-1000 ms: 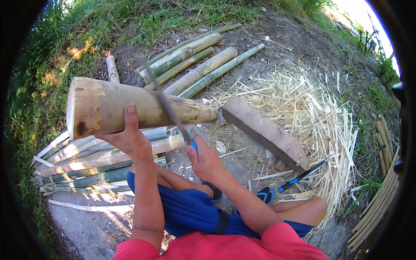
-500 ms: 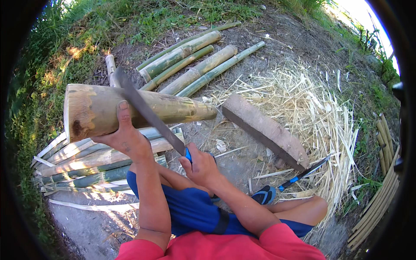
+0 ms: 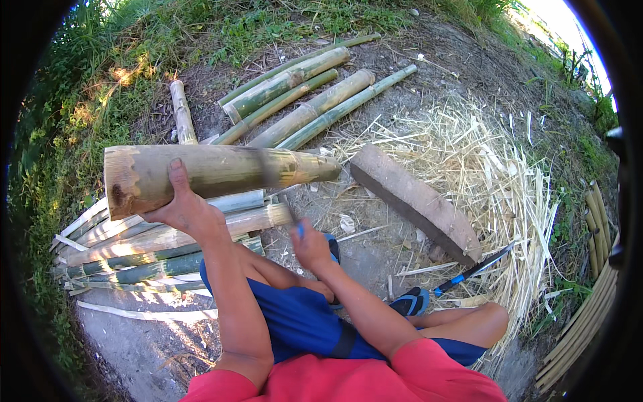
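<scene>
Partly behind bamboo (image 3: 231,167), left hand (image 3: 191,212), blurred knife (image 3: 289,206)

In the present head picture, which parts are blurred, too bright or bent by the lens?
Head view: the blade in the right hand is smeared, probably by motion; head view: the upper-right background is washed out white; head view: sun patches brighten the bamboo pieces at left; head view: poles at lower right look bowed, likely lens distortion.
</scene>
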`<state>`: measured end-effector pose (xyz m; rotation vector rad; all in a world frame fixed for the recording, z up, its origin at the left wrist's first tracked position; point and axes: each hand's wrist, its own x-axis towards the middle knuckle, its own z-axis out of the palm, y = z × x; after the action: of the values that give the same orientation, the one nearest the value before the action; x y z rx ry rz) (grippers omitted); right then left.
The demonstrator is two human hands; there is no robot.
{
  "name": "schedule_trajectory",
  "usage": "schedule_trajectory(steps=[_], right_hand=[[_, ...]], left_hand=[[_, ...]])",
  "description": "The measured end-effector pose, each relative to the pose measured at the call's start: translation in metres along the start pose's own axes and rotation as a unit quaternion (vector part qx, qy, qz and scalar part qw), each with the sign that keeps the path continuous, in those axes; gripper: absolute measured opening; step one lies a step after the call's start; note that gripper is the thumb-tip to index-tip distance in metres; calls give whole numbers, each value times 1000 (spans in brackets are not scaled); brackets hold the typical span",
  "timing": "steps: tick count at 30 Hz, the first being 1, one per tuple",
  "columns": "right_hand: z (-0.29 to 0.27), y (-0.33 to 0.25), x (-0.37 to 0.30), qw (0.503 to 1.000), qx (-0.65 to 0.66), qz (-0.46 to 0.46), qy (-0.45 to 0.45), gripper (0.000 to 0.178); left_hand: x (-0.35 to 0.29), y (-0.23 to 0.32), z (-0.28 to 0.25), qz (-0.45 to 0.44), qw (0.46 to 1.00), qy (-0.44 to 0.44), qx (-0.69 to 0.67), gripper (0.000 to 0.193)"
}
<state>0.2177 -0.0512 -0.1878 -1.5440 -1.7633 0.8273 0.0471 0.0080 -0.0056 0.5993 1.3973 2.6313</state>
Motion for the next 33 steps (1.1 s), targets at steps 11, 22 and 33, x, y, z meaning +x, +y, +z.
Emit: schedule_trajectory(steps=[11, 22, 33], right_hand=[[-4, 12, 0, 995, 16, 96, -35, 47], [-32, 132, 18, 955, 37, 295, -27, 61], [-92, 2, -12, 995, 63, 68, -45, 41]], left_hand=[[30, -12, -8, -29, 997, 63, 47, 103], [27, -19, -45, -27, 991, -126, -44, 86], [34, -39, -73, -113, 931, -324, -124, 84]])
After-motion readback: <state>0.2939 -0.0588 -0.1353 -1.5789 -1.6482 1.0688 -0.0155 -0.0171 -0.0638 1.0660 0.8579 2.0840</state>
